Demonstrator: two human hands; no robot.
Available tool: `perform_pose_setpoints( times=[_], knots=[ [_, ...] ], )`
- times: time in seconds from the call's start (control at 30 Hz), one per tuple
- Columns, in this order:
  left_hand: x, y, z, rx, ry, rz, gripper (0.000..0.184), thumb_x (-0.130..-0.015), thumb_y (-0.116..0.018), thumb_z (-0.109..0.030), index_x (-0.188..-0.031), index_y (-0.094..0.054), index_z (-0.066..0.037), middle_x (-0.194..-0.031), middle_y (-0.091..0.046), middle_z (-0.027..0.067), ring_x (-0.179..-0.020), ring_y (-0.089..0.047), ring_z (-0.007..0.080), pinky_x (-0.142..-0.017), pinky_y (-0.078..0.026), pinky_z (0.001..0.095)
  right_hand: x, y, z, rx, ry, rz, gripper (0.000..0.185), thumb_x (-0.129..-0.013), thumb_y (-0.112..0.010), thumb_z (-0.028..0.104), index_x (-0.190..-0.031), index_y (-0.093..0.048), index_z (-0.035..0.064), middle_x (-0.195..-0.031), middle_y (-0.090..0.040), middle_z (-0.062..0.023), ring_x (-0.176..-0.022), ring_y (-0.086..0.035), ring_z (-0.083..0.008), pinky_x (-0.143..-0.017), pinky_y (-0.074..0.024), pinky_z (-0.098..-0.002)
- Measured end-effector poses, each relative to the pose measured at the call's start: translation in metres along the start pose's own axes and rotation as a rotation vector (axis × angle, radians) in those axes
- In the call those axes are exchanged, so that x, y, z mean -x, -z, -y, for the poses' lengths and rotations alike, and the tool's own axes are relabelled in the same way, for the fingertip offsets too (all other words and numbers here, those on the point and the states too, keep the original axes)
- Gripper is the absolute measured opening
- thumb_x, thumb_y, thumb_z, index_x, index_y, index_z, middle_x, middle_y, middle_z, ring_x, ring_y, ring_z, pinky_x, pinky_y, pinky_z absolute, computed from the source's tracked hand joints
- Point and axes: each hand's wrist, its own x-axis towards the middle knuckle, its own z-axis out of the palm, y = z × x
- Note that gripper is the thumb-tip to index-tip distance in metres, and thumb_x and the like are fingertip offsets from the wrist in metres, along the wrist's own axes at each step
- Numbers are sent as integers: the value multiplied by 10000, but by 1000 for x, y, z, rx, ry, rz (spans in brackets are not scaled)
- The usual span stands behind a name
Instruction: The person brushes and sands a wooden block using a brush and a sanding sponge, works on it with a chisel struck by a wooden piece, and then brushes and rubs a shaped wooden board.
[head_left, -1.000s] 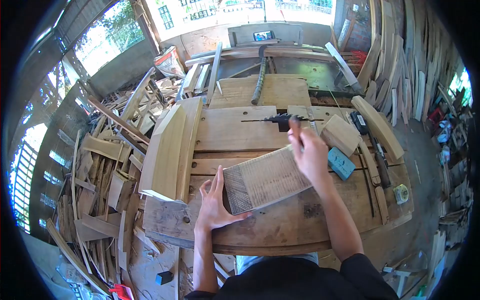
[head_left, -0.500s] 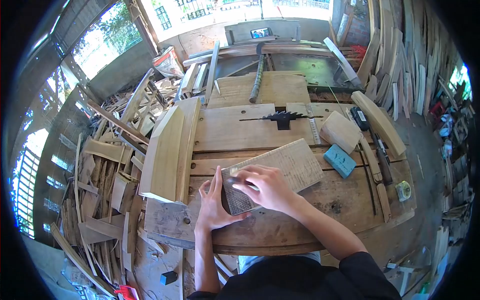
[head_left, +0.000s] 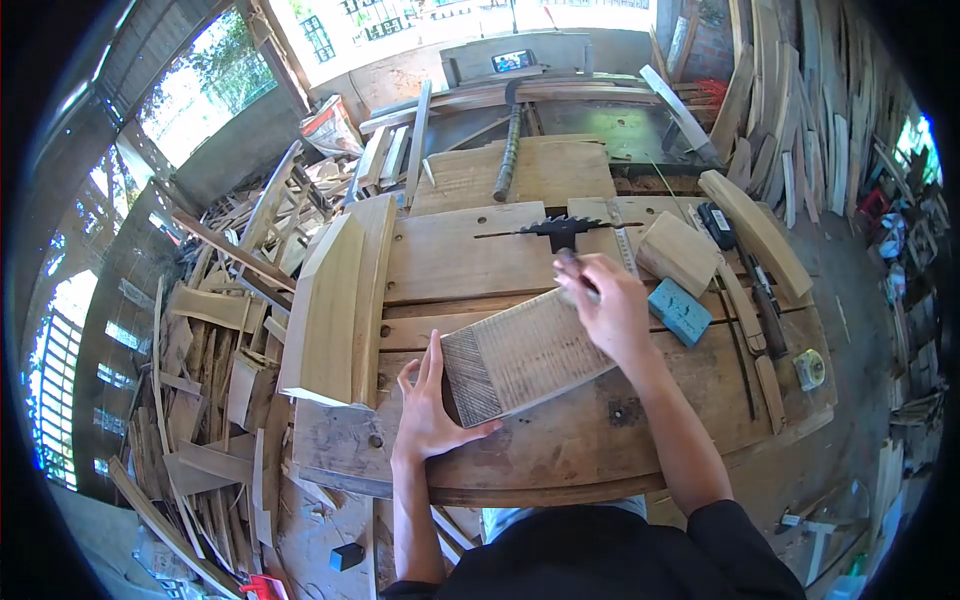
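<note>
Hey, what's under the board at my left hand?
The board lies on the workbench, whose wooden top shows around it. Whatever is directly underneath is covered and can't be seen; your right hand also hides part of the board's far end.

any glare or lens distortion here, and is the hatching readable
Head view: daylight whites out the window opening at the top; head view: wide-angle distortion apparently bows the front edge of the workbench, and the corners are black; head view: dark hatching on the board reads clearly.
</note>
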Motion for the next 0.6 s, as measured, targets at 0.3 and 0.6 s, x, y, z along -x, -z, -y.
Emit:
perform_pose_setpoints(
  times=[0.3, 0.6],
  knots=[
    [0, -1, 6, -51, -47, 3, 1626, -526, -959, -699, -1677, -98, 62, -1593, -473, 277, -1446, -478, 395, -1255, -206, 560, 29, -27, 70, -468, 41, 553, 192, -976, -773, 193, -1086, -776, 36, -1033, -787, -118, -773, -757, -201, -658, -583, -343],
    [1, 2, -1, -37, 18, 22, 1619, -543, -961, -691, -1681, -83, 54, -1572, -501, 274, -1467, -448, 400, -1261, -189, 569, 1, -2, 6, -217, -198, 154, 229, -987, -760, 284, -1076, -793, 76, -839, -781, -93, -678, -762, -228, -609, -588, -373]
  ],
)
